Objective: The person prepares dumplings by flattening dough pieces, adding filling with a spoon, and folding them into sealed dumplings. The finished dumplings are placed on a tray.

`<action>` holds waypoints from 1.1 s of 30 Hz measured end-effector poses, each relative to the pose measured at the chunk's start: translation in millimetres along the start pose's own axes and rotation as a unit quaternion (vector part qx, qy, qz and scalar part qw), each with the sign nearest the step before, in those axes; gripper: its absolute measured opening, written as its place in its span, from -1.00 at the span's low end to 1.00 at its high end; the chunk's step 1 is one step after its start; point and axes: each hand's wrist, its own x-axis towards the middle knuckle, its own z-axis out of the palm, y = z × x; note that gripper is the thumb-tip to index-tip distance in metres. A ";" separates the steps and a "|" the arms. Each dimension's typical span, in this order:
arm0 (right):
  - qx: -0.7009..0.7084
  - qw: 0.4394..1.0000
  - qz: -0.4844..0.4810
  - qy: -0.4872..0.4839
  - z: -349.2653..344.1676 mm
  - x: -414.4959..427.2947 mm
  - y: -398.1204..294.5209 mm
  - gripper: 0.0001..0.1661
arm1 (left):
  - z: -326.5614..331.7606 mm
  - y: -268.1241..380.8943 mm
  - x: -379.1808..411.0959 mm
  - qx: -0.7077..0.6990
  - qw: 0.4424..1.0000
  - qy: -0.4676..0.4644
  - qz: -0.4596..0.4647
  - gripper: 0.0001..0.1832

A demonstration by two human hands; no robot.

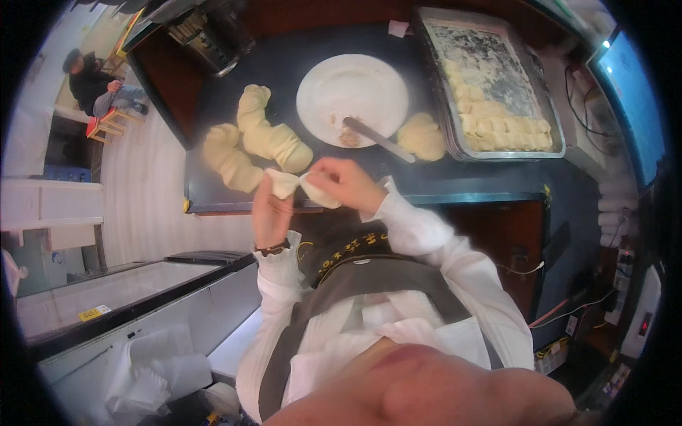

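My left hand holds a small pale dough wrapper at the counter's front edge. Just right of it, my right hand pinches another pale dough piece; whether the two pieces join cannot be told. Behind my left hand lie two rows of overlapping dough wrappers, one at the left and one beside it. A white plate beyond my hands bears some brownish filling and a flat metal spatula, its end over the rim. A dough mound lies right of the plate.
A metal tray, floured, with rows of filled dough pieces, stands at the right of the dark counter. A perforated metal utensil holder is at the back left. A person sits on a stool far left.
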 end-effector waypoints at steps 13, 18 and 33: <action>-0.104 0.991 -0.050 0.071 -6.2 4.6 -13.3 -0.71 | 5.0 18.5 -16.0 -0.198 0.973 -0.116 -0.005 -0.70; -0.434 0.869 -0.187 0.144 -76.1 -10.6 -1.3 -0.68 | 27.1 -28.5 -6.5 -0.124 0.984 -0.088 -0.090 -0.60; -0.446 0.876 -0.136 0.122 -98.2 -20.1 2.6 -0.84 | 51.7 -84.8 33.8 -0.142 0.961 -0.065 -0.228 -0.48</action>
